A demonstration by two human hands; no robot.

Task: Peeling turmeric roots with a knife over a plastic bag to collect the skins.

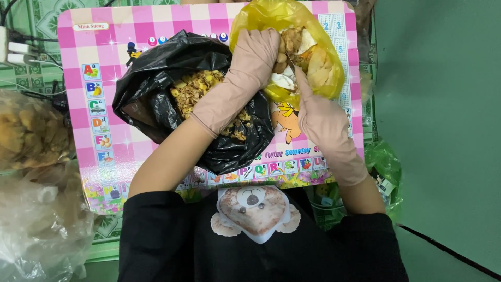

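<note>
Over the far right corner of the pink checked tabletop, both hands work at a yellow plastic bag. Bag sits open, stuffed w/ brownish and pale food scraps; its right side reaches the tabletop's right edge.

Left hand, in a beige glove, crosses over from the left, fingers curled and closed on scraps at the bag's mouth. Forearm passes right above the black bag.

Right hand, also gloved, comes up from the near edge; index finger stretched toward the yellow bag's lower rim, touching pale pieces there. Rest of its fingers hidden from view, so can't tell if it's gripping anything.

Black plastic bag lies centre-left on the tabletop, mouth open, holding yellow-brown chopped bits. It touches the yellow bag on the right.

Off the tabletop's left edge: clear bags w/ brownish contents, piled. Green plastic bag off the near right corner, by the person's right elbow. Green floor to the right.
</note>
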